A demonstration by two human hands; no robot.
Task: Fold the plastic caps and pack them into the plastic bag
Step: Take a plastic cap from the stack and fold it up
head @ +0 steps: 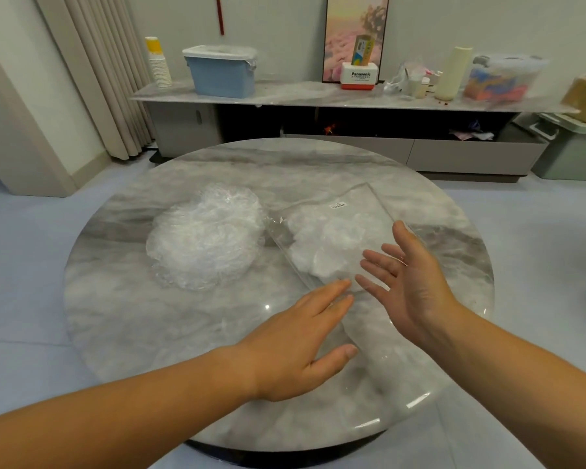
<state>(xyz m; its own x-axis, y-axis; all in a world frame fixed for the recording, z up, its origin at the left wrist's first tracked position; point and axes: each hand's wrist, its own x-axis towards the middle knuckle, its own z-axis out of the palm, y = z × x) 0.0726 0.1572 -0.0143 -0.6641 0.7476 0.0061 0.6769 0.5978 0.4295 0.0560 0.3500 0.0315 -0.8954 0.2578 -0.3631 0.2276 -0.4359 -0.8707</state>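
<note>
One loose heap of crinkled clear plastic caps (205,236) is seen on the left half of the round grey marble table (142,333); the caps in it cannot be counted. Just beside it, to the right, one flat transparent plastic bag (369,198) is laid slantwise, with one small white label (338,205) on it and a white wad of folded caps (332,242) inside.

Two bare hands are held at the bag's near end. The left hand (301,340) is turned palm down, its fingers (332,292) straight and together, their tips at the bag's near left edge. The right hand (410,282) is turned palm leftward, its fingers (379,262) straight and spread in front of the wad. Nothing is gripped by either; whether the bag is touched cannot be told.

Behind, one blue lidded bin (222,72) and one stack of paper cups (158,64) are set on a long marble shelf (285,93).
</note>
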